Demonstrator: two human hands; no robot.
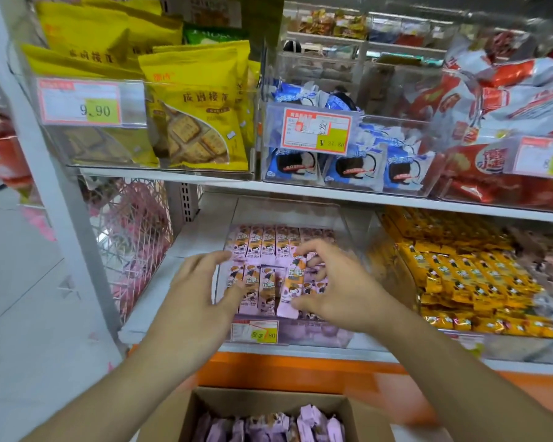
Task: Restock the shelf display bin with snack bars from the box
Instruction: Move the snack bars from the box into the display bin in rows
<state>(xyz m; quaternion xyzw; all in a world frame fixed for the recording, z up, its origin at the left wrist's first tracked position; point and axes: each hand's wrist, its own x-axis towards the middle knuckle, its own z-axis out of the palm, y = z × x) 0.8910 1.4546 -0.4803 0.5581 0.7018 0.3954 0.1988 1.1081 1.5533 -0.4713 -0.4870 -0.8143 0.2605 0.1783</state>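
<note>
Our right hand (336, 282) pinches a snack bar (292, 287) at the bin's (288, 333) front edge; our left hand's (205, 282) fingers press flat. A loose pinch could topple the row.

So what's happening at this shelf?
A person is filling a clear display bin with pink snack bars. The right hand pinches one bar among the front row, while the left hand rests its fingers on the bars beside it. A cardboard box below holds more.
</note>
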